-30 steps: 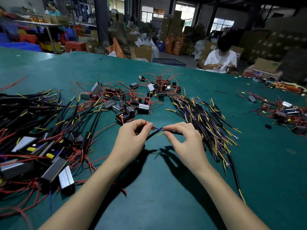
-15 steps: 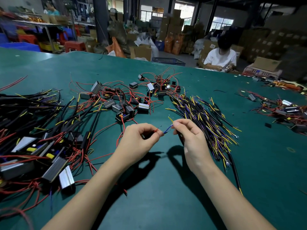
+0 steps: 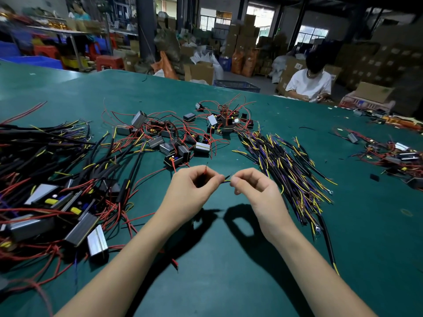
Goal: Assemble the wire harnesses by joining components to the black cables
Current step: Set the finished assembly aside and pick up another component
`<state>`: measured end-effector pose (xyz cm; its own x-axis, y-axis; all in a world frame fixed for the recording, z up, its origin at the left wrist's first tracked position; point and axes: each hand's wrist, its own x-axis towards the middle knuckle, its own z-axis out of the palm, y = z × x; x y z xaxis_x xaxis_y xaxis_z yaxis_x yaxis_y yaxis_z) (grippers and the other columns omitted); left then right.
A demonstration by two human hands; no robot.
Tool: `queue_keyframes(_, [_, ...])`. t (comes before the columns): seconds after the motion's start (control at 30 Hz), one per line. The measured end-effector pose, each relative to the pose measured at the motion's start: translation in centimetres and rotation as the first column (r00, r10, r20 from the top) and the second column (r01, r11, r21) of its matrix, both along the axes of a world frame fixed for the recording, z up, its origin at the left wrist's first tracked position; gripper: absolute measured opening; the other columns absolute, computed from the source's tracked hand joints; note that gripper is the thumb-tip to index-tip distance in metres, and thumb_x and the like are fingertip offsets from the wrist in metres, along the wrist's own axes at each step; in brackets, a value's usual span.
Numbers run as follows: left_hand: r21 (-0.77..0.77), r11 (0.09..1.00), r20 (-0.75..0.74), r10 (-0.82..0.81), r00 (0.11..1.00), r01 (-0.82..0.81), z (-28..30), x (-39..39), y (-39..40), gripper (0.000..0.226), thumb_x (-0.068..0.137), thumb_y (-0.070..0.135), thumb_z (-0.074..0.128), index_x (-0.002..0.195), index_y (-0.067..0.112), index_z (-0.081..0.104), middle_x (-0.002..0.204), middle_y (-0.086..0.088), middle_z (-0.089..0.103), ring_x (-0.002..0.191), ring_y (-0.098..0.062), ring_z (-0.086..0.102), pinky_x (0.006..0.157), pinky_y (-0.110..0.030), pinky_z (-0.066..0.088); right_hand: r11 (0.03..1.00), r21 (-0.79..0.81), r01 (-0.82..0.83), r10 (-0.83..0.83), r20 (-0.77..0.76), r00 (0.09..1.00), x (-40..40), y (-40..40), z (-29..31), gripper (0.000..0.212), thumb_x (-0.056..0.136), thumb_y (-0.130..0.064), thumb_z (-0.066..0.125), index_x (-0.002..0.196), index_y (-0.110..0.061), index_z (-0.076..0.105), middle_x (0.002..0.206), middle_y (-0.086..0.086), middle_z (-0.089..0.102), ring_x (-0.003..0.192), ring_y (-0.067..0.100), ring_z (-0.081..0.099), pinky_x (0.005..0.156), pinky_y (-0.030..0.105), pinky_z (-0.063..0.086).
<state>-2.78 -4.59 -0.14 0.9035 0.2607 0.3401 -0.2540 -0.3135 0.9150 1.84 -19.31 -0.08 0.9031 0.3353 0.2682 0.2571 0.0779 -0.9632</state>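
The fingers (image 3: 218, 179) of the left hand (image 3: 194, 191) are curled and pinch the end of a thin wire (image 3: 227, 179). The fingers of the right hand (image 3: 256, 191) are curled too and pinch the other end of that same short bit. The bit between the two hands looks blue and yellow, and it hangs in the air above the tabletop (image 3: 229, 271). A red wire (image 3: 205, 170) pokes up from inside the left hand.

Both hands are close together, nearly touching, with their backs facing up. Both bare arms reach in from the bottom and lean toward each other.

Just past the left hand is a small black box (image 3: 173, 160) with red wires. Behind it lies a pile of little grey boxes (image 3: 160, 138) tangled in red wire. To the right of the right hand is a bunch of black cables (image 3: 283, 161) with yellow and purple ends. To the left is a big heap of black cables and silver boxes (image 3: 57, 179). Far back, a person in a white shirt (image 3: 309, 84) sits at the edge of the tabletop.
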Motion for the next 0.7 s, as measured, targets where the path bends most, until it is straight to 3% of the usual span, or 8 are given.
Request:
queue_keyframes(0.23, [0.120,0.990,0.021,-0.081,0.997,0.078,-0.1,0.1,-0.3,0.016,0.087,0.017,0.068,0.074,0.007,0.068,0.057,0.003,0.054,0.051,-0.006,0.038,0.052,-0.019,0.033,0.978,0.186,0.096,-0.035,-0.305,0.952,0.1,0.6,0.0,0.015,0.086,-0.004,0.060,0.074,-0.011,0.064,0.062,-0.004,0.060,0.060,0.007,0.054,0.065,0.014,0.043])
queue_keyframes(0.5, [0.224,0.971,0.056,-0.102,0.993,0.087,-0.5,0.2,-0.2,0.011,0.085,0.015,0.071,0.073,0.014,0.071,0.057,0.005,0.059,0.050,-0.003,0.040,0.052,-0.019,0.035,0.969,0.101,0.224,-0.195,-0.239,0.951,-0.7,1.7,-0.5,0.019,0.090,-0.007,0.059,0.072,-0.010,0.061,0.055,-0.009,0.056,0.054,0.003,0.049,0.059,0.010,0.041])
queue_keyframes(0.63, [0.220,0.971,0.080,-0.110,0.991,0.090,-0.3,0.1,-0.3,0.006,0.084,0.013,0.071,0.079,0.012,0.075,0.060,0.013,0.063,0.054,0.003,0.047,0.056,-0.015,0.037,0.969,0.141,0.202,-0.170,-0.211,0.963,-0.5,1.5,-0.2,0.014,0.091,-0.003,0.057,0.079,-0.006,0.061,0.061,-0.005,0.065,0.057,0.005,0.057,0.063,0.011,0.047])
queue_keyframes(0.7, [0.215,0.971,0.075,-0.127,0.989,0.108,-0.2,-0.1,-0.4,0.007,0.088,0.017,0.067,0.085,0.016,0.074,0.062,0.009,0.063,0.056,0.000,0.049,0.058,-0.020,0.040,0.972,0.146,0.183,-0.154,-0.191,0.969,-0.2,1.0,0.1,0.011,0.091,-0.002,0.057,0.081,-0.004,0.061,0.063,-0.003,0.066,0.056,0.004,0.055,0.062,0.012,0.046])
